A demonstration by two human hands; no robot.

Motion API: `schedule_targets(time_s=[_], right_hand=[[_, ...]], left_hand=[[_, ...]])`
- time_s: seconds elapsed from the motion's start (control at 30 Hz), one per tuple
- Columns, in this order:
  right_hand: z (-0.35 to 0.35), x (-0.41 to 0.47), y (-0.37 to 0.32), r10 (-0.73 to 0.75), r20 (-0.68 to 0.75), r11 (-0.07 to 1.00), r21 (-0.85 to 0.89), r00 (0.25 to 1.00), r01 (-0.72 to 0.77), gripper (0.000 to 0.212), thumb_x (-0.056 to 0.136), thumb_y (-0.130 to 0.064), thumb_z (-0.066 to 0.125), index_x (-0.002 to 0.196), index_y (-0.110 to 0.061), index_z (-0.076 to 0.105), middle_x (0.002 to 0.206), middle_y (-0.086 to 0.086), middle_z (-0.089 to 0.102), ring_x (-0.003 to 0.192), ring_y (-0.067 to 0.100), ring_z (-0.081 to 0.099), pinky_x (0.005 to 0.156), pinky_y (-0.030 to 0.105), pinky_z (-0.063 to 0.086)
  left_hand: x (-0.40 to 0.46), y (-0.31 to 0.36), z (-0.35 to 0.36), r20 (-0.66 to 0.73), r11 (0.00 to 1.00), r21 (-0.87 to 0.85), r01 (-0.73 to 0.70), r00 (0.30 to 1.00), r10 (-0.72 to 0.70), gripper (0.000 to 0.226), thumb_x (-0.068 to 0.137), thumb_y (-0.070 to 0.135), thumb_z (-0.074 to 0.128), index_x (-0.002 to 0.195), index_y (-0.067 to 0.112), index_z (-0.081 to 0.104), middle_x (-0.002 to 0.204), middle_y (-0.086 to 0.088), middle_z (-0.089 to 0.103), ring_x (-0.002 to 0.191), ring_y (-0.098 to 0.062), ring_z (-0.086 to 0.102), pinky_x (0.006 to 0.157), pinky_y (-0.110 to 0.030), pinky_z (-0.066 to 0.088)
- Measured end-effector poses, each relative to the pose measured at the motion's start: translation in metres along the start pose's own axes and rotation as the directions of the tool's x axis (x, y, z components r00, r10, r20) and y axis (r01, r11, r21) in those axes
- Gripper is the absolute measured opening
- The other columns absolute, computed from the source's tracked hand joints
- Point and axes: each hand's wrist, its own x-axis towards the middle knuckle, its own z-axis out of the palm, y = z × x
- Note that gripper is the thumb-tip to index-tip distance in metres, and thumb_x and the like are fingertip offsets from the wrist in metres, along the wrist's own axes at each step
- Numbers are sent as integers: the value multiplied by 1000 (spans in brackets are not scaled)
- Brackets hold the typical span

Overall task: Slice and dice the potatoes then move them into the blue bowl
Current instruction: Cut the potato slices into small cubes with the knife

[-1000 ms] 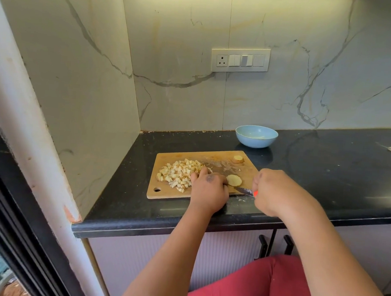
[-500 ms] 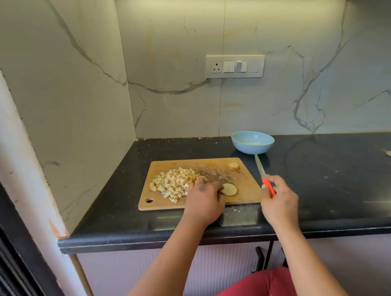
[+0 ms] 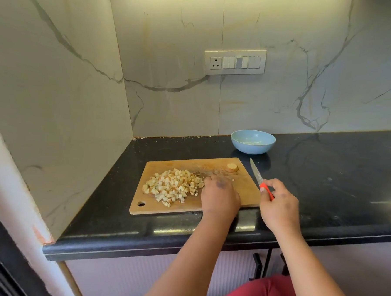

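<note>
Wooden board [image 3: 244,193] carries diced potato pile [image 3: 174,187]; end piece [image 3: 231,167] uncut. Blue bowl [image 3: 253,142] seemingly empty. Right hand [image 3: 279,203] grips knife [image 3: 256,174]; left hand [image 3: 220,197] curled, contents hidden.

We note a matt rectangular wooden cutting board [image 3: 244,191] at centre frame, on a glossy speckled black stone countertop [image 3: 323,188].

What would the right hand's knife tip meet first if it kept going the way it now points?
The right hand holds the knife with its blade aimed away and slightly left. Continuing that line, it would probably reach the blue bowl, though depth is hard to judge and it could pass just left.
</note>
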Motion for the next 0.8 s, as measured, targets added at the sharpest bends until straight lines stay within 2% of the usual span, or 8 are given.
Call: schedule_targets(time_s=[0.13, 0.23, 0.37, 0.5, 0.6, 0.67, 0.73, 0.8], right_hand=[[1, -1, 2, -20, 1, 1000, -11, 1000, 20, 15, 96, -15, 54, 108, -17, 63, 83, 0, 62, 72, 15, 56, 55, 12, 34], [0, -2, 3, -30, 9, 1000, -6, 1000, 30, 15, 96, -15, 54, 109, -18, 62, 85, 1, 63, 74, 15, 58, 55, 11, 35], [1, -2, 3, -53, 11, 999, -9, 999, 53, 15, 96, -15, 54, 109, -19, 61, 88, 1, 65, 76, 15, 60, 55, 9, 35], [3, -2, 5, -69, 9, 997, -32, 998, 69, 15, 96, -15, 54, 109, -20, 61, 89, 0, 65, 76, 15, 61, 54, 9, 35], [0, -5, 6, -93, -4, 995, -38, 996, 93, 16, 95, -13, 55, 109, -18, 62, 85, 0, 65, 70, 12, 59, 53, 9, 34], [-4, -12, 9, -145, -73, 988, -56, 987, 141, 16, 94, -9, 57, 108, -14, 63, 85, 1, 67, 68, 13, 60, 55, 8, 35], [-8, -23, 10, -221, -145, 974, -77, 964, 211, 17, 91, -4, 59, 107, -9, 64, 85, 5, 70, 68, 20, 64, 59, 14, 42], [-11, -31, 8, -251, -126, 966, -89, 960, 241, 19, 90, -2, 59, 108, -9, 64, 86, 6, 70, 72, 22, 67, 62, 23, 49]], left_hand=[[-1, -12, -1, 16, 996, -75, -53, 998, 55, 38, 98, 35, 45, 121, 8, 58, 134, -14, 48, 119, -27, 45, 99, -34, 41], [1, -23, -8, 102, 980, -119, -159, 980, 171, 40, 96, 34, 48, 125, 9, 56, 136, -13, 48, 128, -29, 40, 110, -38, 35], [6, -40, -15, 157, 945, -168, -280, 939, 307, 39, 94, 35, 49, 128, 19, 58, 122, -2, 53, 119, -25, 40, 107, -41, 34], [3, -53, -6, 53, 915, -256, -310, 941, 334, 42, 95, 40, 52, 132, 20, 57, 122, 1, 54, 118, -20, 41, 107, -34, 33], [-1, -57, 2, -82, 905, -302, -301, 954, 289, 39, 95, 43, 54, 123, 18, 63, 115, 2, 62, 115, -18, 49, 98, -30, 38], [-1, -58, 3, -117, 893, -338, -297, 955, 274, 29, 94, 42, 56, 104, 17, 68, 95, 5, 64, 96, -15, 56, 80, -25, 39], [-2, -59, 2, -128, 894, -334, -299, 954, 271, 26, 92, 41, 59, 88, 16, 65, 81, 6, 61, 80, -13, 53, 71, -24, 34], [-1, -59, 3, -121, 900, -315, -303, 953, 278, 29, 91, 40, 60, 78, 14, 61, 75, 3, 59, 74, -15, 52, 69, -24, 32]])
